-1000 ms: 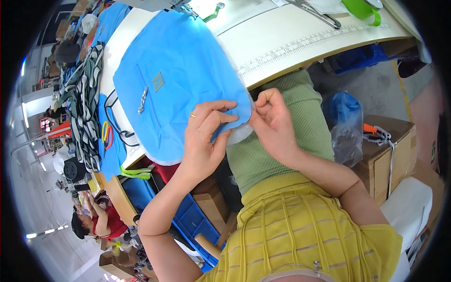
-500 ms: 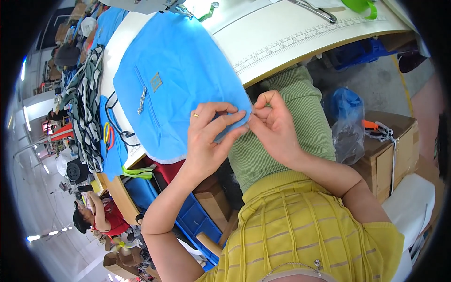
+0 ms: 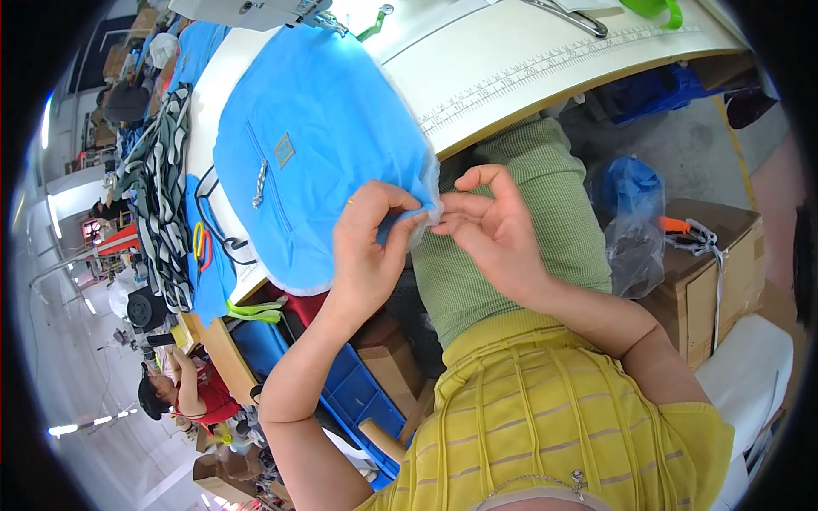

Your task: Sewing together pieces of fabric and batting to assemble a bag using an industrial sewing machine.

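blue panel (image 3: 328, 128) spreads forward, left hand (image 3: 368, 234) pinching its edge.

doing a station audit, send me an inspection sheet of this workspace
surface: white table, ruler scale along its near edge
job's things: blue fabric piece with a zip pull, far end at the sewing machine
clutter: scissors and green strips at left; patterned strips heaped farther left
left grip: pinching the fabric's near corner
right grip: fingers by that corner; firm hold unclear
cables: dark looped cord left of the fabric, purpose unclear
surroundings: cardboard box at right, blue crate below the table, co-worker in red at left
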A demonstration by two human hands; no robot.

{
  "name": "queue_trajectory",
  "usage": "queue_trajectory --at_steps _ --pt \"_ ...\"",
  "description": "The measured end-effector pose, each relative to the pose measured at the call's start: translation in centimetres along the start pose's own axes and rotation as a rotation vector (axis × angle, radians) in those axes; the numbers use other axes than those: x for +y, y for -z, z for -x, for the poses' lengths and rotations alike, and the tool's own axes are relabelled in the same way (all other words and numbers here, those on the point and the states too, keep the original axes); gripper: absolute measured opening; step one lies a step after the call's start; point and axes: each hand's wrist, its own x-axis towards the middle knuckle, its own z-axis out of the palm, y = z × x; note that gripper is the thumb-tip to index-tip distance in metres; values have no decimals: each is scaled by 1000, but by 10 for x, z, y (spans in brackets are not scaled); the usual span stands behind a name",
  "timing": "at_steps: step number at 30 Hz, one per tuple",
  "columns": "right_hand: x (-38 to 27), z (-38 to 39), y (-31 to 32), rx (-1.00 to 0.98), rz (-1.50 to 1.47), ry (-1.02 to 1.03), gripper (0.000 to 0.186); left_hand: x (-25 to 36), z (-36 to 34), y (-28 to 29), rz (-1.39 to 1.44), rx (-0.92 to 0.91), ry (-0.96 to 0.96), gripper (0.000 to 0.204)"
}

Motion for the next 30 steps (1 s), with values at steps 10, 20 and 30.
queue_trajectory --at_steps 10,20,30 --pt "10 -6 -9 34 125 -44 39 6 -1 9 -14 1 -8 13" --pt "11 -4 -7 18 79 -38 46 8 -8 7 -97 -18 -56 16" --pt "14 1 -9 11 63 81 67 7 -8 7 -140 -60 -110 24"
